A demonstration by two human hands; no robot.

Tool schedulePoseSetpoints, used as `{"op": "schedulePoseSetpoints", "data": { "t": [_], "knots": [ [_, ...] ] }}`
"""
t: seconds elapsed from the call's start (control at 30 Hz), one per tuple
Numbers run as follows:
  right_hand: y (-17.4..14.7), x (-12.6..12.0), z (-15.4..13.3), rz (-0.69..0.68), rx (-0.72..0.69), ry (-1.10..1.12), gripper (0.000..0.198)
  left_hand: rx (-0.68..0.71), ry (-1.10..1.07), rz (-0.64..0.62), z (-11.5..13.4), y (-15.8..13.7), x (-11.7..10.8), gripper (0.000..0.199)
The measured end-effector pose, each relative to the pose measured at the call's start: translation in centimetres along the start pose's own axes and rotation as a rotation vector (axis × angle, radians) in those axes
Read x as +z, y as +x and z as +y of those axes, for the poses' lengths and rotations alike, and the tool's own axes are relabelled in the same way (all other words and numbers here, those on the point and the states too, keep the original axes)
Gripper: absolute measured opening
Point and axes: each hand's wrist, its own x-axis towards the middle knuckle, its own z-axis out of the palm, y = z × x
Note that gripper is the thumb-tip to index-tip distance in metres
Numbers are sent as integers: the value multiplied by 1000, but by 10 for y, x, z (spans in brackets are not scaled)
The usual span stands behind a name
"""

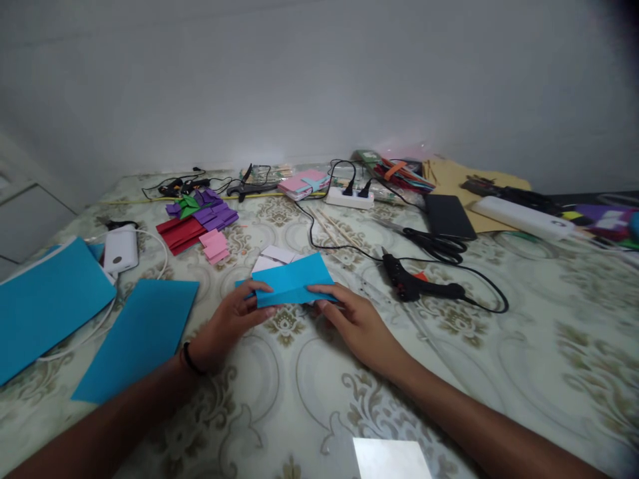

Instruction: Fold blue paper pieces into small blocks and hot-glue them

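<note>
A folded strip of blue paper [294, 276] is held up between my two hands, a crease running along its length. My left hand [239, 309] pinches its left end, thumb below and fingers on top. At the right end, my right hand [349, 316] grips the lower edge the same way. Just behind the strip, white folded paper [273, 256] lies on the patterned tablecloth [299, 399]. To the left are a blue sheet [144, 326] and a larger stack of blue paper [54, 299].
A black glue gun [412, 283] with its cord and black-handled scissors [434, 243] lie right of my hands. Folded red paper [182, 229], pink pieces [214, 246] and a white power bank [120, 249] sit left. A power strip [349, 197] stands at the back.
</note>
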Motion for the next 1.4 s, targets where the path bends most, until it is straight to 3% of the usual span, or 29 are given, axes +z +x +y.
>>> {"op": "schedulePoseSetpoints", "data": {
  "t": [0.2, 0.4, 0.53, 0.73, 1.0, 1.1, 1.4],
  "knots": [
    [0, -1, -3, -57, 18, -26, 38, -20, 128, 16, -1, 2, -5, 30],
    [0, -1, 1, -82, -6, -53, 36, -98, 83, -34, 5, 1, -4, 40],
    [1, -1, 1, -95, -24, -52, 36, -56, 187, -22, 5, 1, -5, 36],
    [1, -2, 3, -199, 54, 69, 33, 3, 285, 32, 4, 1, -6, 23],
    [3, -1, 5, -264, 114, 317, 38, -32, -8, 10, 9, 0, 1, 26],
    [4, -3, 4, -270, 105, 349, 41, -31, -26, -24, 8, -1, 0, 25],
    [5, -10, 0, -331, 66, 245, 36, -11, 373, -132, 21, -5, -6, 27]
  ]
}}
